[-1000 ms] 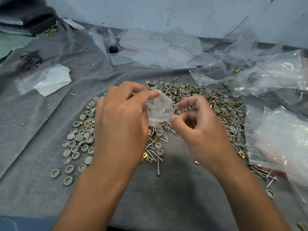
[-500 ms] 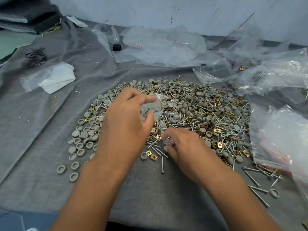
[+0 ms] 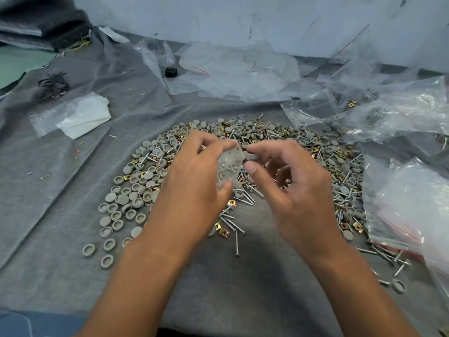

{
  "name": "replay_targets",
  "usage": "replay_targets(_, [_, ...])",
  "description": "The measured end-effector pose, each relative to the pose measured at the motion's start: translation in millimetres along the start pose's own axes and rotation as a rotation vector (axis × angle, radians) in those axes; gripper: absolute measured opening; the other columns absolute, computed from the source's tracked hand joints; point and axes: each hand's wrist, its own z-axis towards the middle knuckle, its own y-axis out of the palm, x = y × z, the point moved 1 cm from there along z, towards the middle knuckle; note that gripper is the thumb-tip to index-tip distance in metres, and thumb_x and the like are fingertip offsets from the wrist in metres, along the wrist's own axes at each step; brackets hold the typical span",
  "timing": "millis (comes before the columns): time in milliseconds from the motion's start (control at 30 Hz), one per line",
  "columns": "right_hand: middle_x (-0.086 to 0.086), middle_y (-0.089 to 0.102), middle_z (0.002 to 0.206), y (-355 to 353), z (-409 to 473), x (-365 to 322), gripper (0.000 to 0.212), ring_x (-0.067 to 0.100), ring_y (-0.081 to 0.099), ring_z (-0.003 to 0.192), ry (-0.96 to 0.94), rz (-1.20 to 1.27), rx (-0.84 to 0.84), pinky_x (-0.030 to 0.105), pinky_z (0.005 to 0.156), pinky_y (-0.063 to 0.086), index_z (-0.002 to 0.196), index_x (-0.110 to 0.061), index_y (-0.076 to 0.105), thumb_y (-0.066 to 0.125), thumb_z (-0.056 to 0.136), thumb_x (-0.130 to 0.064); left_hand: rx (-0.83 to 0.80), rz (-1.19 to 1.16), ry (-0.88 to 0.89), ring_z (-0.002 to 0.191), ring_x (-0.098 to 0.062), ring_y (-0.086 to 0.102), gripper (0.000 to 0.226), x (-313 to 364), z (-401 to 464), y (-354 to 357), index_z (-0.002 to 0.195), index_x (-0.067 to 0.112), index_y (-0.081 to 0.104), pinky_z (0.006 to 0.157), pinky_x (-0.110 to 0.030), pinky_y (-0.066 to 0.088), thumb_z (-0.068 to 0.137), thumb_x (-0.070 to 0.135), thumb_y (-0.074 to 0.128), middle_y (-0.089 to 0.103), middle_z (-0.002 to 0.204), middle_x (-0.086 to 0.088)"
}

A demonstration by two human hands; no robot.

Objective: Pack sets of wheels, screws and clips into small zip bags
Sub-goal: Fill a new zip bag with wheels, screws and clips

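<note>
1. Above the middle of a grey cloth point(image 3: 60, 215), a small clear zip bag point(image 3: 229, 166) was held up by the left hand point(image 3: 194, 181), pinched between curled fingers at its top and the thumb at its lower edge.
2. Just right of the bag, the right hand point(image 3: 291, 188) was raised with its fingers curled; a grey wheel point(image 3: 252, 156) was pinched between forefinger and thumb at the bag's mouth.
3. Both bare forearms were seen reaching in from the bottom edge, the two hands close together but not touching.
4. Beneath the hands, a wide heap was spread on the cloth: round grey wheels point(image 3: 121, 198), some showing a hollow cupped face and some a flat one, thin silver screws point(image 3: 237, 244) and small brass-coloured square clips point(image 3: 224, 231).
5. Grey and metal pieces could be made out inside the held bag, though its contents were blurred by the crinkled plastic and could not be counted.
6. Part of the heap was hidden behind the hands.
7. At the right edge, larger clear bags point(image 3: 408, 205) with red strips were piled, partly cut off by the frame; what lay inside them was hard to tell.
8. Further back, flat empty plastic bags point(image 3: 238, 76) were scattered beside a small black object point(image 3: 170, 71).
9. To the left, a clear bag holding white material point(image 3: 80, 115) and a tangle of dark wire-like pieces point(image 3: 52, 85) lay on the cloth.
</note>
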Motion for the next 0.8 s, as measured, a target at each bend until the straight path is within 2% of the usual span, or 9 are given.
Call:
replay_targets(133, [-0.009,0.07,0.105,9,-2,-5,0.017,0.007,0.064,0.097,-0.114,-0.063,0.053,0.02,0.082,0.048,0.112,-0.018,0.073,0.07,0.096,-0.02,-0.011,-0.024,0.054,0.094,-0.009,0.051,0.054,5,0,3,0.126,0.02,0.064,0.088,-0.03,0.049,0.075,0.013,0.079,0.049,0.113,0.008])
replay_targets(200, [-0.009,0.073,0.101,12,-5,-3,0.015,0.012,0.064,0.091,-0.13,-0.136,0.07,0.029,0.079,0.052,0.106,-0.015,0.075,0.072,0.094,-0.022,0.0,-0.034,0.064,0.099,-0.012,0.055,0.055,7,0,3,0.127,0.019,0.065,0.091,-0.036,0.052,0.075,0.012,0.079,0.052,0.115,0.006])
replay_targets(333, [-0.007,0.075,0.099,14,-8,1,0.014,0.018,0.061,0.086,-0.171,-0.329,0.05,0.036,0.075,0.052,0.101,-0.015,0.075,0.075,0.092,-0.026,0.036,-0.033,0.061,0.088,-0.013,0.053,0.052,7,-1,0,0.124,0.022,0.068,0.083,-0.041,0.054,0.074,0.008,0.078,0.055,0.112,0.005])
replay_targets(433, [-0.005,0.075,0.105,14,-8,-1,0.019,0.019,0.063,0.091,-0.164,-0.368,0.031,0.035,0.08,0.051,0.107,-0.015,0.075,0.075,0.093,-0.028,0.035,-0.01,0.065,0.089,-0.01,0.048,0.053,8,-2,-2,0.125,0.023,0.067,0.086,-0.036,0.052,0.075,0.011,0.077,0.054,0.111,0.008])
replay_targets(533, [-0.009,0.072,0.101,9,-5,-2,0.012,0.009,0.061,0.091,-0.126,-0.215,0.102,0.023,0.079,0.048,0.104,-0.018,0.074,0.071,0.095,-0.026,0.059,0.013,0.031,0.09,-0.005,0.046,0.056,7,-2,-5,0.129,0.025,0.064,0.088,-0.019,0.04,0.076,0.021,0.079,0.049,0.112,0.015])
replay_targets(600, [-0.014,0.066,0.097,4,-1,6,0.005,0.001,0.057,0.086,-0.026,-0.19,0.145,0.013,0.077,0.043,0.101,-0.022,0.07,0.07,0.095,-0.023,0.099,0.011,-0.014,0.093,-0.005,0.048,0.057,3,-1,-8,0.131,0.026,0.062,0.086,-0.015,0.037,0.077,0.021,0.08,0.048,0.113,0.016])
replay_targets(667, [-0.016,0.063,0.103,4,1,23,0.014,0.002,0.057,0.092,0.14,-0.289,0.01,0.021,0.086,0.048,0.108,-0.027,0.069,0.069,0.095,-0.023,0.156,-0.005,-0.068,0.097,-0.007,0.052,0.057,-1,0,-12,0.132,0.025,0.063,0.089,-0.017,0.041,0.078,0.02,0.081,0.048,0.114,0.015])
replay_targets(733, [-0.015,0.06,0.118,11,-1,37,0.026,0.007,0.054,0.111,0.306,-0.379,-0.237,0.034,0.101,0.048,0.123,-0.032,0.065,0.066,0.097,-0.03,0.203,-0.014,-0.097,0.099,-0.012,0.056,0.056,-3,1,-14,0.132,0.023,0.063,0.092,-0.026,0.046,0.079,0.019,0.081,0.048,0.115,0.013])
replay_targets(800, [-0.011,0.056,0.126,21,-4,42,0.036,0.01,0.048,0.121,0.34,-0.405,-0.4,0.034,0.104,0.043,0.134,-0.034,0.06,0.063,0.098,-0.035,0.216,-0.013,-0.102,0.099,-0.014,0.056,0.056,-4,2,-15,0.132,0.022,0.063,0.093,-0.03,0.048,0.079,0.02,0.081,0.048,0.115,0.012])
